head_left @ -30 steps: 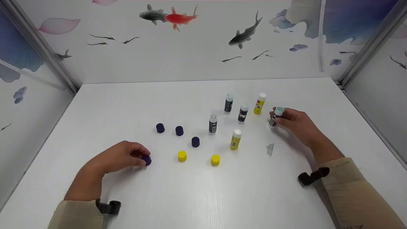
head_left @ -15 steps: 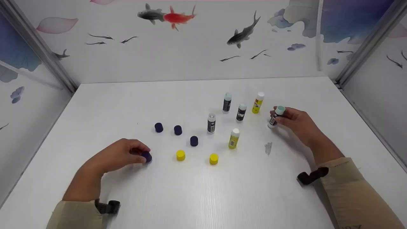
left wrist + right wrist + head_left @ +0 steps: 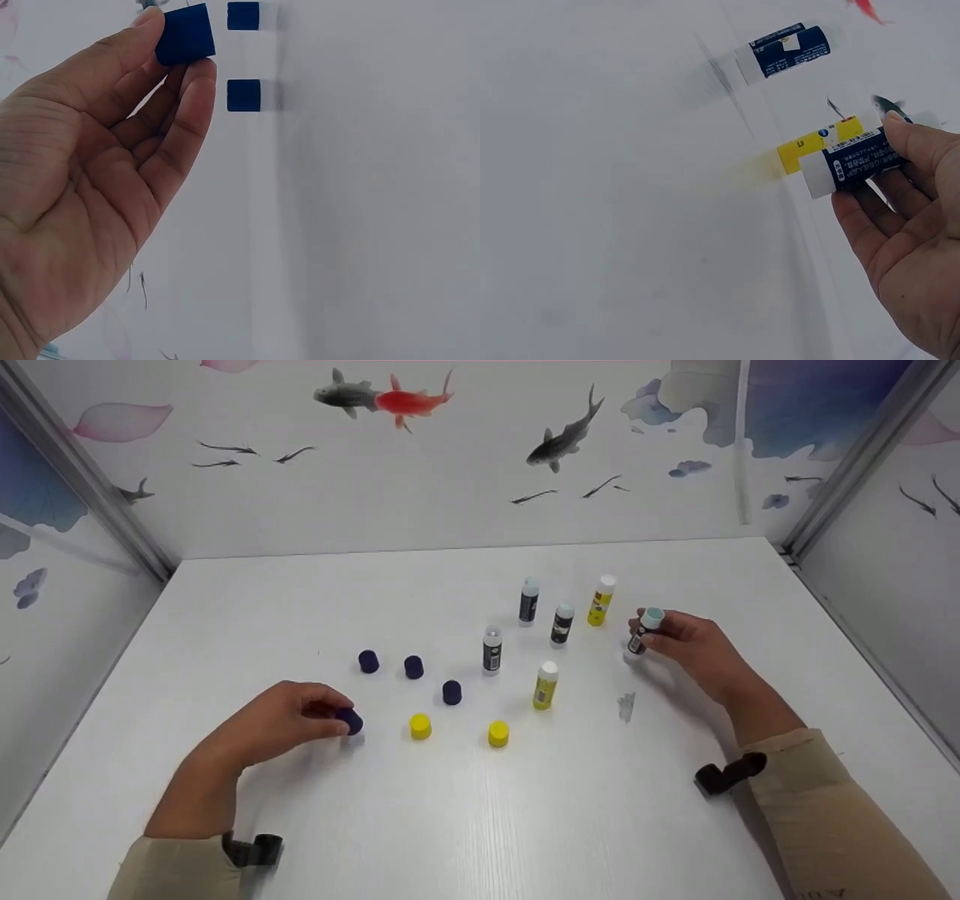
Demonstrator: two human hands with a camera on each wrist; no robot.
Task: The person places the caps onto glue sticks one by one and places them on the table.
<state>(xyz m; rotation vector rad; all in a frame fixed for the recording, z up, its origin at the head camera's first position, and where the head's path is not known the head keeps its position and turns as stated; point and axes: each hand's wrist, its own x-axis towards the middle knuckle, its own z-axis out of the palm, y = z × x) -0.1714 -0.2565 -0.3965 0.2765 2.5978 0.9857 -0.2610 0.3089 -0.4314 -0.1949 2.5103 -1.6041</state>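
Note:
Between thumb and fingers, my left hand pinches a dark blue cap, just above the table in the head view. The left wrist view shows this cap at the fingertips. My right hand holds a glue stick with a dark label, uncapped and tilted. In the right wrist view its white base points left, in front of a yellow glue stick. Three dark blue caps and two yellow caps stand between the hands.
Left of my right hand stand uncapped sticks: three dark-labelled ones and two yellow ones. A grey smudge marks the white table. A printed wall runs along the back.
The dark blue cap in my left hand has risen a little off the table. My right hand keeps its hold on the glue stick. The head view has shifted slightly.

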